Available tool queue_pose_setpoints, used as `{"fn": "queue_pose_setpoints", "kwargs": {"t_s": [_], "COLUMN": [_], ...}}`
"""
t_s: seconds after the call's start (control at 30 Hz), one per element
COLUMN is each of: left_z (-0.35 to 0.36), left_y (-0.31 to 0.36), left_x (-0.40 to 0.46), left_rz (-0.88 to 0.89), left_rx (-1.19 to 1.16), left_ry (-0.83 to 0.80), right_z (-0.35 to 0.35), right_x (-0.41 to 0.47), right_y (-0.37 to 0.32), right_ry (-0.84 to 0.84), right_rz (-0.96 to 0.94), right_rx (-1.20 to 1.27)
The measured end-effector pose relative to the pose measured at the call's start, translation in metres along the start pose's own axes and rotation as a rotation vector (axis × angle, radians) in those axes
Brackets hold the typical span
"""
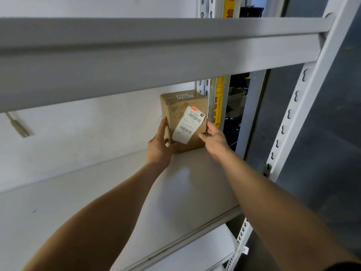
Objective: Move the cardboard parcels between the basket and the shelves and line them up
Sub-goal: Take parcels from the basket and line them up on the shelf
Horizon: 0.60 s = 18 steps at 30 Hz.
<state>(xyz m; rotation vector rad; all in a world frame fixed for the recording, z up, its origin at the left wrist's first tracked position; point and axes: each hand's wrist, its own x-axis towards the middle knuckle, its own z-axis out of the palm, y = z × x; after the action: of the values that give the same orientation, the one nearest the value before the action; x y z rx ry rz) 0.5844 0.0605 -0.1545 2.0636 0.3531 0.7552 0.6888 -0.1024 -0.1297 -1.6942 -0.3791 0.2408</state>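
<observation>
One brown cardboard parcel (176,110) with a white barcode label stands upright at the back right corner of a white shelf board (175,192), close to the wall and the rear upright. My left hand (159,145) holds its left lower edge, fingers up the side and thumb across the front. My right hand (214,138) grips its right lower corner, thumb on the front face and fingers behind the edge. The parcel's base rests on or just above the board; I cannot tell which. No basket is in view.
A white shelf beam (156,61) crosses overhead just above the parcel. Perforated white uprights (293,118) stand at the right, with a yellow printed strip (219,102) behind. A lower shelf (195,251) shows beneath. The white wall (78,133) backs the shelf.
</observation>
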Motion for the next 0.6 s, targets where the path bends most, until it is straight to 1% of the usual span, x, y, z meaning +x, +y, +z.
{"fn": "queue_pose_setpoints", "kwargs": {"t_s": [0.33,0.5,0.6], "left_z": [0.002,-0.006,-0.013], "left_y": [0.000,0.005,0.007], "left_x": [0.002,-0.003,-0.005], "left_rz": [-0.057,-0.057,-0.054], "left_rx": [0.063,0.072,0.125], "left_ry": [0.011,-0.008,-0.027], "right_z": [0.001,0.001,0.003], "right_x": [-0.001,-0.009,-0.012], "right_y": [-0.002,-0.006,-0.007], "right_ry": [0.017,0.017,0.006], "right_rz": [-0.006,-0.013,-0.031], "right_rx": [-0.035,-0.034,-0.050]}}
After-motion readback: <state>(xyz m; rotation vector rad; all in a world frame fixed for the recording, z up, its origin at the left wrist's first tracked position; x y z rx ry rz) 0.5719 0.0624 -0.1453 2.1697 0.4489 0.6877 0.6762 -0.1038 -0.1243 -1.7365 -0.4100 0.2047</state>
